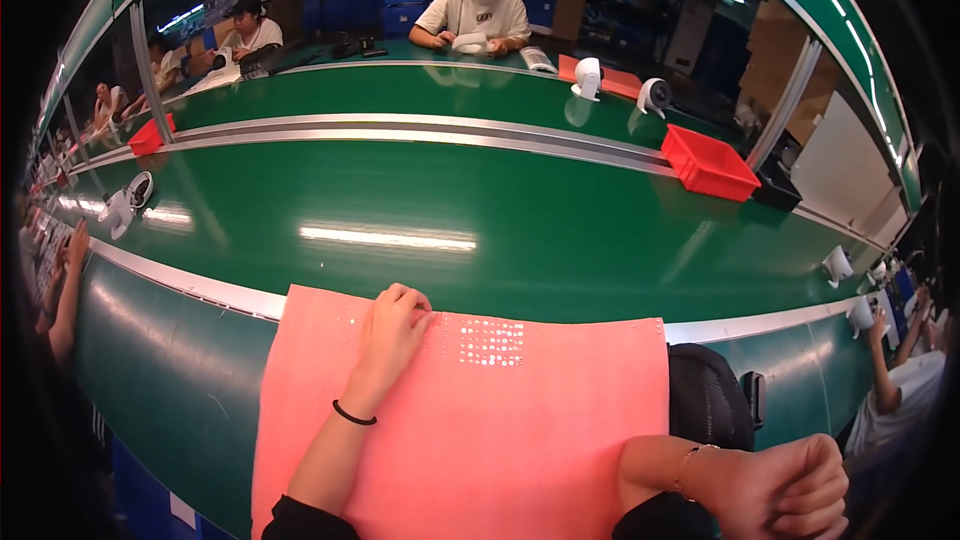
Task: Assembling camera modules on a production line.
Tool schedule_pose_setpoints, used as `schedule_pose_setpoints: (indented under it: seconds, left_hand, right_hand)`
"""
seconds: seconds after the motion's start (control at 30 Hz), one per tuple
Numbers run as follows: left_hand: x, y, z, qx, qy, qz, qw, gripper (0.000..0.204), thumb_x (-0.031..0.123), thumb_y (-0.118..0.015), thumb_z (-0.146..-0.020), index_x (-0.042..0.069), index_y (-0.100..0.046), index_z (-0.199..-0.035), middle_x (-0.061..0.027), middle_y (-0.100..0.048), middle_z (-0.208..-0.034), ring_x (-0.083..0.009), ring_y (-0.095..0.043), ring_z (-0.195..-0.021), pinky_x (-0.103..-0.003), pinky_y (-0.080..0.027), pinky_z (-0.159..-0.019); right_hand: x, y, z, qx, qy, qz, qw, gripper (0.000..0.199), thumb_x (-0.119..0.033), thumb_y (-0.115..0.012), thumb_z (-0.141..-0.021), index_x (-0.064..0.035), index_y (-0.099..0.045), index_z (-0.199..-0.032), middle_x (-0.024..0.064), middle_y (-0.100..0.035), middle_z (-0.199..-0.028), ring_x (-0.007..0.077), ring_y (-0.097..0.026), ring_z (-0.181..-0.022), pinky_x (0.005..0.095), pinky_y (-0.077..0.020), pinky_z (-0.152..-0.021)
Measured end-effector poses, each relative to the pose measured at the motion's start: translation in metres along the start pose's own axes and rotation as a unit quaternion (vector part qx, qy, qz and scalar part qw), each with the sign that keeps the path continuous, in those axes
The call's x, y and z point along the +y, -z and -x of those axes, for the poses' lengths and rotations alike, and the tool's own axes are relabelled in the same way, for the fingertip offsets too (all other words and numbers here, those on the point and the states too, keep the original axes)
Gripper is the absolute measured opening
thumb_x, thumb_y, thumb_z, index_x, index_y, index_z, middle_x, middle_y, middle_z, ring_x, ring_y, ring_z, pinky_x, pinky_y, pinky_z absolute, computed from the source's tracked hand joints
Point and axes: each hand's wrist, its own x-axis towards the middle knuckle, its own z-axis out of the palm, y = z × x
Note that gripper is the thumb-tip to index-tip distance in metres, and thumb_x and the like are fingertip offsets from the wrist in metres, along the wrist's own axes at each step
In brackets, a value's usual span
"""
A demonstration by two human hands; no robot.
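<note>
My left hand (398, 325), with a black band at the wrist, rests on the far part of a pink mat (450, 430). Its fingers are bent and pressed together; whatever they may hold is hidden. Just right of those fingertips, rows of small shiny round pieces (491, 342) lie on the mat. A few more tiny bits lie loose to the left of the hand. My right hand (790, 490), a thin bracelet at its wrist, is curled into a fist beyond the mat's right edge. The inside of that fist cannot be seen.
Beyond the mat runs a green conveyor belt (400, 200) with a metal rail. A black bag (708, 398) sits at the mat's right. Red bins (710, 165), white fan-like devices (587, 80) and a co-worker (478, 15) are across the belt. Other people work at both sides.
</note>
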Motion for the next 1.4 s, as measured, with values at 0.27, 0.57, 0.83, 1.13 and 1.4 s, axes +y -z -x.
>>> schedule_pose_setpoints:
  seconds: [0.27,0.57,0.83,1.13,1.4]
  left_hand:
    - [0.002,0.003,0.002,-0.025,0.008,-0.050,0.998,0.010,0.011,-0.068,-0.073,0.003,-0.063,-0.071,-0.0077,-0.058,-0.081,-0.0254,-0.056,-0.079,-0.036,-0.048,-0.068]
    - [0.000,0.004,0.002,-0.028,-0.022,-0.076,0.996,0.007,0.011,-0.065,-0.075,0.004,-0.065,-0.075,-0.0058,-0.059,-0.081,-0.0252,-0.055,-0.079,-0.036,-0.047,-0.069]
    - [-0.001,0.003,0.000,-0.052,-0.029,-0.055,0.997,0.009,0.013,-0.063,-0.076,0.005,-0.062,-0.079,-0.0079,-0.059,-0.080,-0.0270,-0.055,-0.083,-0.038,-0.046,-0.070]
    - [0.003,0.024,-0.011,-0.090,-0.039,-0.007,0.995,0.006,0.005,-0.060,-0.077,0.002,-0.063,-0.081,-0.0119,-0.059,-0.078,-0.0302,-0.055,-0.079,-0.039,-0.046,-0.071]
    - [0.001,0.019,-0.015,-0.104,-0.035,-0.014,0.994,0.009,0.000,-0.056,-0.076,0.002,-0.063,-0.081,-0.0128,-0.059,-0.077,-0.0308,-0.056,-0.081,-0.039,-0.046,-0.072]
  right_hand:
    - [-0.003,0.001,0.000,-0.013,-0.010,-0.009,1.000,0.026,-0.034,-0.037,-0.091,-0.0139,-0.049,-0.080,-0.0091,-0.030,-0.051,0.0031,-0.030,-0.044,0.0178,-0.0259,-0.044]
    - [-0.003,-0.003,-0.001,-0.009,-0.015,-0.005,1.000,0.027,-0.035,-0.034,-0.091,-0.0142,-0.048,-0.079,-0.0087,-0.029,-0.051,0.0036,-0.030,-0.044,0.0187,-0.0271,-0.045]
    - [-0.004,-0.003,-0.002,0.002,-0.016,0.001,1.000,0.028,-0.034,-0.033,-0.091,-0.0137,-0.048,-0.078,-0.0084,-0.028,-0.050,0.0038,-0.030,-0.043,0.0188,-0.0271,-0.045]
    - [-0.003,-0.003,-0.003,0.007,-0.013,0.001,1.000,0.025,-0.031,-0.035,-0.091,-0.0139,-0.048,-0.078,-0.0087,-0.029,-0.050,0.0033,-0.030,-0.043,0.0184,-0.0267,-0.045]
    - [-0.005,-0.001,-0.005,0.006,-0.012,0.015,1.000,0.024,-0.029,-0.035,-0.090,-0.0159,-0.047,-0.074,-0.0096,-0.030,-0.050,0.0020,-0.031,-0.042,0.0172,-0.0265,-0.044]
